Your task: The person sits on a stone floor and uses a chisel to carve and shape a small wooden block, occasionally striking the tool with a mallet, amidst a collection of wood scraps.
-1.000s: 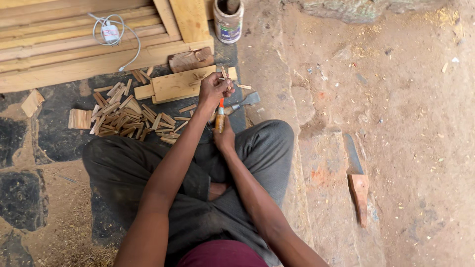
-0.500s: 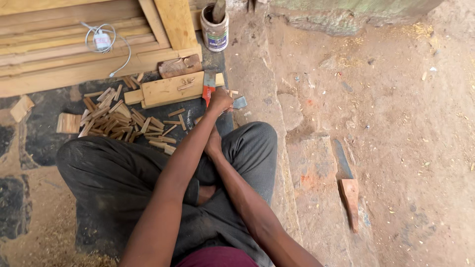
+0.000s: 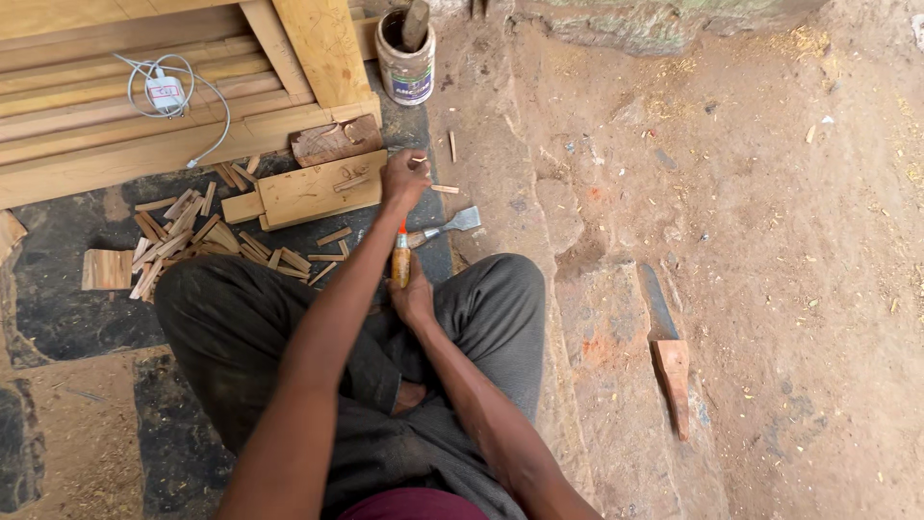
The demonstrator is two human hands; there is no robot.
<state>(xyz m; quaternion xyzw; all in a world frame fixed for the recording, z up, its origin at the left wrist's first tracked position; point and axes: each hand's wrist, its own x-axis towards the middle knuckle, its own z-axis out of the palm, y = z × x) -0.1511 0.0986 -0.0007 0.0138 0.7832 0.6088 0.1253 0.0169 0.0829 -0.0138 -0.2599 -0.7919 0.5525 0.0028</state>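
Note:
I sit cross-legged on the ground. My right hand (image 3: 414, 297) is closed around the lower end of an upright tool with a wooden handle and an orange-red top (image 3: 400, 252), held between my knees. My left hand (image 3: 404, 177) is stretched forward past the tool, at the right end of a flat wooden board (image 3: 313, 189). Its fingers are curled, and a thin pale wood sliver (image 3: 420, 159) sticks out from them. A flat-bladed chisel (image 3: 450, 225) lies on the ground just right of the tool.
A heap of small wood offcuts (image 3: 188, 241) lies left of the board. Stacked planks (image 3: 87, 135) carry a white charger with cable (image 3: 166, 93). A tin with a stick (image 3: 406, 56) stands at the top. A long-bladed tool with a wooden handle (image 3: 668, 342) lies at right.
My left hand has left the top of the upright tool and moved forward to the board's end. The right hand has kept its hold on the tool.

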